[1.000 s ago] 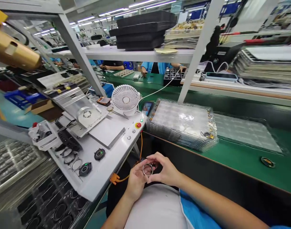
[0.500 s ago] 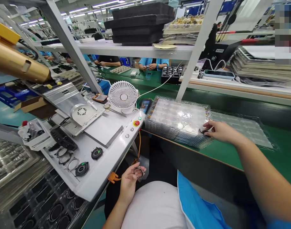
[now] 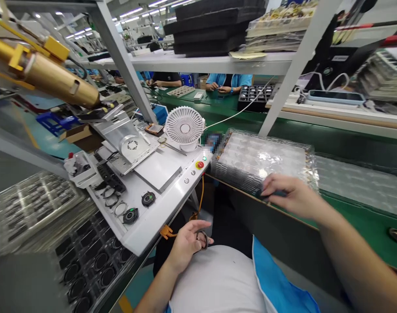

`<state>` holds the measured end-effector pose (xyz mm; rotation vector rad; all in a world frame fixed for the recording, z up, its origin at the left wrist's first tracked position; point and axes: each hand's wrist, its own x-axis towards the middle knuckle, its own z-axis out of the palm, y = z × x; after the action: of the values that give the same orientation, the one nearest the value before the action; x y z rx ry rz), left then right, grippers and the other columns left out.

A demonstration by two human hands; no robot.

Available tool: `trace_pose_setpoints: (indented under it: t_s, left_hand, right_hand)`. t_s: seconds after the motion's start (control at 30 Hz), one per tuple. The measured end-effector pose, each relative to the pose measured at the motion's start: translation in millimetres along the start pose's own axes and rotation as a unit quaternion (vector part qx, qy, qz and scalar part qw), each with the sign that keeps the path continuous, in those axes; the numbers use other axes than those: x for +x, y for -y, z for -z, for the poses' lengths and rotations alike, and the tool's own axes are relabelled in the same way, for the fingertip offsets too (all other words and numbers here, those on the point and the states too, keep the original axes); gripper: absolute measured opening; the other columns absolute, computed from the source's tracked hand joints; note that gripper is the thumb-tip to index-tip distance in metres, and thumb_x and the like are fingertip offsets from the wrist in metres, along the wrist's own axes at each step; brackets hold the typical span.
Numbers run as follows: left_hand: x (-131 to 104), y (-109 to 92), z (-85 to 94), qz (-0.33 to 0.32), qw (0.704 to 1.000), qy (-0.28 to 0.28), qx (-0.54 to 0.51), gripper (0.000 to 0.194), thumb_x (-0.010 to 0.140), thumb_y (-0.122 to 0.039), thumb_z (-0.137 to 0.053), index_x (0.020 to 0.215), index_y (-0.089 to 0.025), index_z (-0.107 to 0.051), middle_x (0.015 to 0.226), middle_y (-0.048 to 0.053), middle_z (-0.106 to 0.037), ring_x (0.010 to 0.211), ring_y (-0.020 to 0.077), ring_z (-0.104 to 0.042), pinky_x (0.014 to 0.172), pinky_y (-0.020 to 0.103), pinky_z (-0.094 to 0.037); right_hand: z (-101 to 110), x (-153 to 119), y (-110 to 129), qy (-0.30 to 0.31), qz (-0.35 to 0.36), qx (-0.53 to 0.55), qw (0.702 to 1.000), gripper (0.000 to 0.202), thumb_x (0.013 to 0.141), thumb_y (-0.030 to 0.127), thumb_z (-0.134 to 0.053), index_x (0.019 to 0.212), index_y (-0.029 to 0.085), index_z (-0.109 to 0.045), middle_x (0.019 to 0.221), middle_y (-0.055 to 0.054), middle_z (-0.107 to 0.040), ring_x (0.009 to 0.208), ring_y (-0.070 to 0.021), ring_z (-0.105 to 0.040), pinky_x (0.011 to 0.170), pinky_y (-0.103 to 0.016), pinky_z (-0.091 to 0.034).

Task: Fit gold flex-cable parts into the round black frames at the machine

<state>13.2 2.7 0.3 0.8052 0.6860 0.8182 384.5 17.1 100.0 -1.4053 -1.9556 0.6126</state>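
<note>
A thin metal ring [image 3: 205,239] rests in the pinched fingers of my left hand [image 3: 185,243], just above my lap. Over the front edge of the stacked clear plastic trays [image 3: 257,156], my right hand [image 3: 286,194] pinches a small dark piece [image 3: 265,198], too blurred to name. To the left, two round black watch-back-like parts with green dots, one nearer the fixture [image 3: 148,198] and another nearer the edge [image 3: 130,215], lie on the white machine table. Several loose rings [image 3: 120,209] lie beside them.
A gold cylinder [image 3: 61,82] hangs above a metal fixture [image 3: 131,148] at left. A white fan [image 3: 184,128] and red button [image 3: 200,164] stand by the table's right edge. Trays of black parts [image 3: 87,261] lie lower left. Another person's hands [image 3: 220,88] work across the bench.
My right hand has moved left and toward me from the tray's right corner, with the dark piece still pinched. The view has swung right; a dark round part now shows at the right edge.
</note>
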Motion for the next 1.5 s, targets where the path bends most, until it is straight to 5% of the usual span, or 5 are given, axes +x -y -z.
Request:
trace_pose_setpoints:
  t_s: [0.2,0.53,0.93,1.27,1.5]
  left_hand:
    - [-7.6,-35.6,-14.6,0.029,0.994,0.093,-0.058,0.101,0.041,-0.054,-0.100,0.130,-0.018,-0.069,0.115,0.014,-0.075,0.078,0.0208,-0.077,0.065,0.024,-0.054]
    - [-28.1,-25.4,-12.9,-0.070,0.995,-0.062,-0.039,0.115,0.038,-0.063,-0.098,0.139,-0.021,-0.062,0.143,0.020,-0.060,0.079,0.0242,-0.077,0.070,0.032,-0.057]
    - [-28.5,-18.6,-4.2,-0.094,0.994,-0.038,-0.033,0.118,0.042,-0.060,-0.098,0.147,-0.030,-0.054,0.166,0.022,-0.033,0.081,0.0222,-0.077,0.069,0.031,-0.060]
    - [-24.0,-26.9,6.2,-0.073,0.992,-0.083,-0.068,0.101,0.046,-0.052,-0.101,0.133,-0.015,-0.066,0.110,0.014,-0.075,0.084,0.0238,-0.076,0.076,0.031,-0.057]
    - [-26.5,-36.7,11.0,-0.114,0.984,-0.134,-0.034,0.109,0.045,-0.055,-0.100,0.137,-0.011,-0.063,0.098,0.013,-0.077,0.090,0.0278,-0.075,0.075,0.030,-0.053]
  right_hand:
    - [-114.6,44.5,66.7,0.087,0.229,0.229,0.942,0.024,0.094,0.009,-0.059,0.090,0.022,-0.079,0.101,-0.008,-0.067,0.083,-0.0150,-0.067,0.066,-0.024,-0.054]
    - [-188.4,44.1,78.1,-0.035,-0.008,0.342,0.939,0.022,0.093,0.035,-0.072,0.112,0.025,-0.079,0.095,-0.008,-0.071,0.074,-0.0209,-0.070,0.061,-0.033,-0.064]
    - [-191.8,48.5,71.5,-0.056,-0.035,0.314,0.947,0.019,0.089,0.038,-0.077,0.099,0.023,-0.082,0.099,-0.010,-0.075,0.074,-0.0233,-0.072,0.061,-0.035,-0.063]
    - [-174.0,69.3,74.6,0.052,0.176,0.207,0.961,0.017,0.098,0.029,-0.061,0.083,0.022,-0.065,0.108,-0.012,-0.071,0.089,-0.0231,-0.070,0.070,-0.033,-0.056]
    - [-178.8,186.4,83.5,-0.029,-0.159,0.335,0.928,0.033,0.083,0.040,-0.076,0.077,0.023,-0.049,0.055,0.003,-0.061,0.040,-0.0127,-0.052,0.041,-0.024,-0.044]
